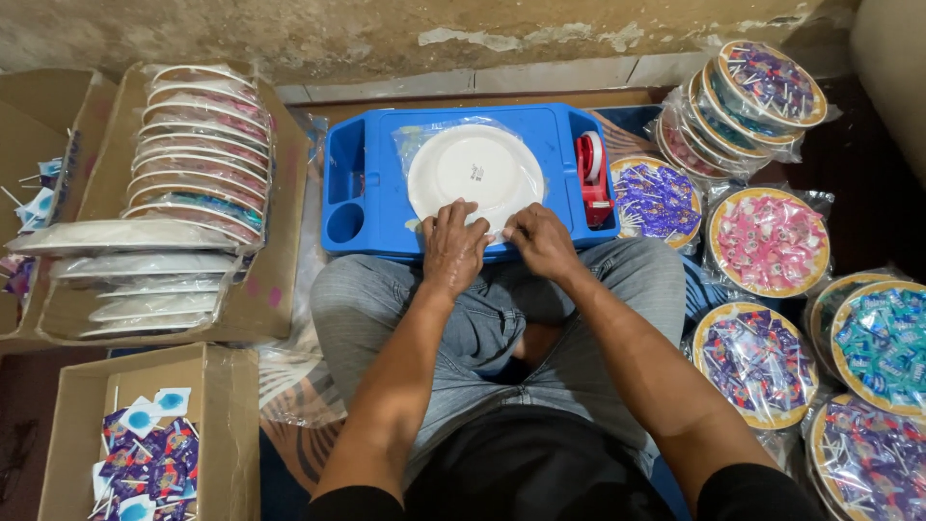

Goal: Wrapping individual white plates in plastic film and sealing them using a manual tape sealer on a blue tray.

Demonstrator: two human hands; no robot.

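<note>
Both hands (pixel 497 243) press wrapped plate (pixel 475 171).

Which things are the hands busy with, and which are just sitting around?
In use:
left hand and right hand, both on the near edge of the white plate
clear wrap around it
blue tray underneath

Sitting around:
red tape dispenser
wrapped candy plates
stacked plates in a box
box of lollipops

Trousers: grey, jeans-like, creased across the lap.
Top: black, short-sleeved.
Forearms and hands: bare, without rings or watch.
</note>
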